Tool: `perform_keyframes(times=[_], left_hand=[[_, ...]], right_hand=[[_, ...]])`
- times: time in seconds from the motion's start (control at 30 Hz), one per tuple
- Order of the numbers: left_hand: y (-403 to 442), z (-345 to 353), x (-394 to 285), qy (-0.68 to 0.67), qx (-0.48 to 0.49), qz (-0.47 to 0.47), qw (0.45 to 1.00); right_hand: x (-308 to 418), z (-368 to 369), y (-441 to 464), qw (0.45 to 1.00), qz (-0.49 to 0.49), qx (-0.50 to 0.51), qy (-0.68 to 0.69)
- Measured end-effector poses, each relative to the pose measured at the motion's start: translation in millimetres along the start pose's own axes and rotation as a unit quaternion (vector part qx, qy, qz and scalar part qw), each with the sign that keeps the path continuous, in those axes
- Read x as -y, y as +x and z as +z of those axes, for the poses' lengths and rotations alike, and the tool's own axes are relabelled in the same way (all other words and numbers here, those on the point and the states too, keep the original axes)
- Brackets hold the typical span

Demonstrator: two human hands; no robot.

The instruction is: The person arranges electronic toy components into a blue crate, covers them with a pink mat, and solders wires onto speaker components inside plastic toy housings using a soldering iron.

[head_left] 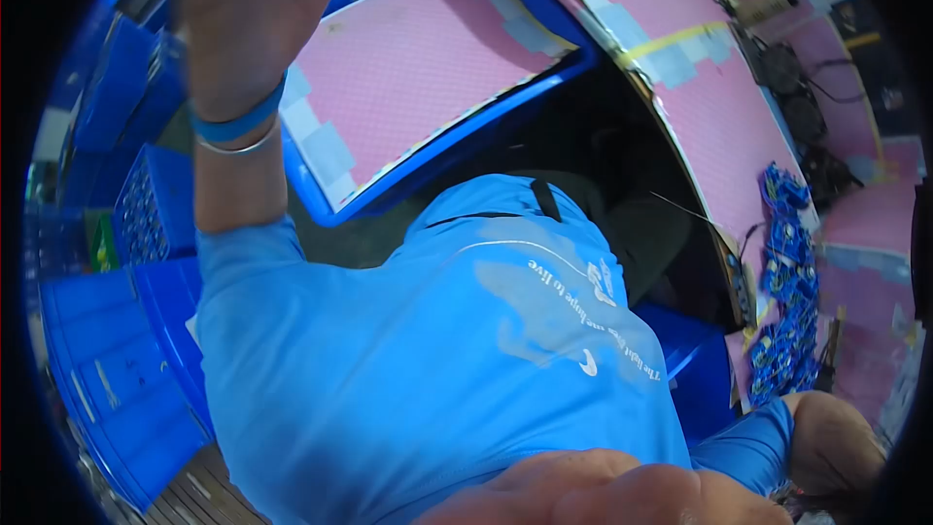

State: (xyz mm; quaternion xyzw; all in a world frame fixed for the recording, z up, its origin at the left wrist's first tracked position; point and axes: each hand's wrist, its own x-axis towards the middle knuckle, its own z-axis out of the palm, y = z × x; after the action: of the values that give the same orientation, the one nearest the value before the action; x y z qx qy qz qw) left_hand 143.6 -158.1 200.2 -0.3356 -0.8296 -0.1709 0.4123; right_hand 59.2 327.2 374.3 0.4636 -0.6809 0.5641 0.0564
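Observation:
My left hand [258, 5] is raised at the top left, blurred and cut off by the frame edge. Its fingers are out of view, so what it holds, if anything, is hidden. A blue band and a metal bracelet [241, 144] circle the wrist. Beside it, a pink sheet [418, 68] with taped edges lies over a blue crate [457, 131]. On the other side, only my bent right elbow [836, 442] shows below a blue sleeve; the right hand is outside the frame.
Pink taped tabletop [700, 136] curves along the right, with a long pile of small blue parts [789, 292] and dark cables [802, 87] on it. Blue crates [107, 360] stand on the left, near a slatted floor [199, 496]. My blue shirt [437, 360] fills the middle.

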Motion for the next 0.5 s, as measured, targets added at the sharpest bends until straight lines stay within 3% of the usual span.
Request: perform_keyframes(times=[0.07,0.2,0.5], left_hand=[[48,7,-25,-0.031,0.018,0.107,0.994],[106,41,-41,-0.125,0.071,0.211,0.967],[154,123,-38,-0.265,0.13,0.303,0.906]], right_hand=[[-3,-2,-4,0.999,0.006,-0.005,-0.031],[8,-2,-7,0.996,0.008,-0.018,-0.086],[17,-13,-20,0.984,0.002,-0.06,-0.169]])
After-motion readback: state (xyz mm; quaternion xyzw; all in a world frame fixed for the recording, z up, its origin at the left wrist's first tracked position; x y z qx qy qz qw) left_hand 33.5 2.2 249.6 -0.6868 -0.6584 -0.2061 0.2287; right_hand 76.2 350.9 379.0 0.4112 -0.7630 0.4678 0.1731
